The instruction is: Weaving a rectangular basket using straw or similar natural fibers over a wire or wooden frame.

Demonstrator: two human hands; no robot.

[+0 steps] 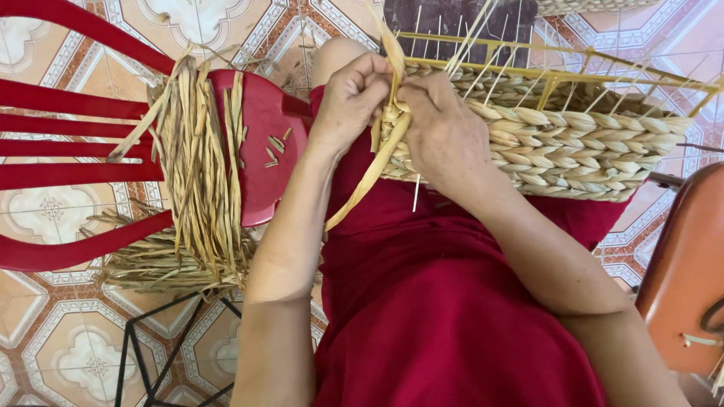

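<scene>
Now I've got my left hand (353,98) and right hand (441,124) both pinching a straw strand (373,169) at the woven basket (573,147) (resting on my lap), grip tight.

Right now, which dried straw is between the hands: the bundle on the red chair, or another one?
Another one: the single long strand hanging from the half-woven basket, not the loose bundle.

A red plastic chair (264,128) bears a bundle of dried straw strands (200,166)
</scene>
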